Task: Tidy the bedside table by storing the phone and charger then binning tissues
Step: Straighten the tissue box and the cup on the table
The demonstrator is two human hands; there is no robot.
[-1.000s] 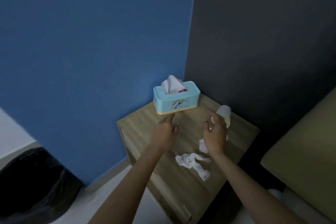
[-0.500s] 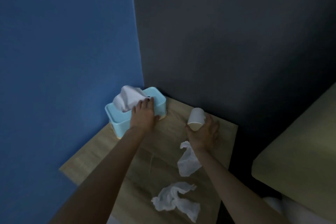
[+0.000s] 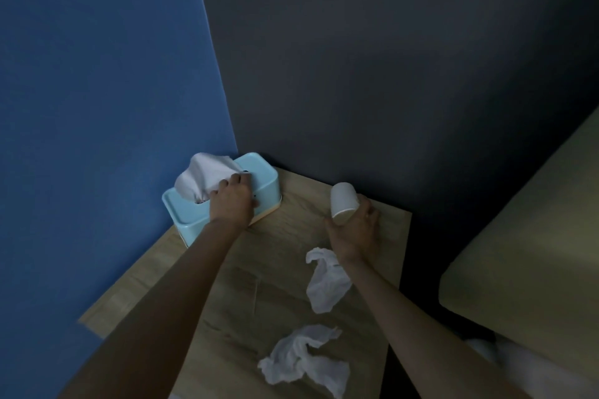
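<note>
A light blue tissue box (image 3: 265, 176) stands in the far corner of the wooden bedside table (image 3: 285, 295), with a white tissue (image 3: 201, 176) sticking out of its top. My left hand (image 3: 231, 201) grips the box from the near side, fingers over its lid. My right hand (image 3: 355, 230) holds a small white cup (image 3: 343, 202), tilted with its mouth toward me. Two crumpled white tissues lie on the table: one (image 3: 325, 283) just below my right wrist, the other (image 3: 304, 361) nearer the front edge. No phone or charger is visible.
A blue wall (image 3: 107, 107) is on the left and a dark grey wall (image 3: 389, 74) behind the table. A beige bed or mattress corner (image 3: 534, 262) stands to the right, across a dark gap.
My left hand reached forward and closed on the tissue box. My right hand took hold of the white cup. The view swung right and closer, so the black bin left the frame.
</note>
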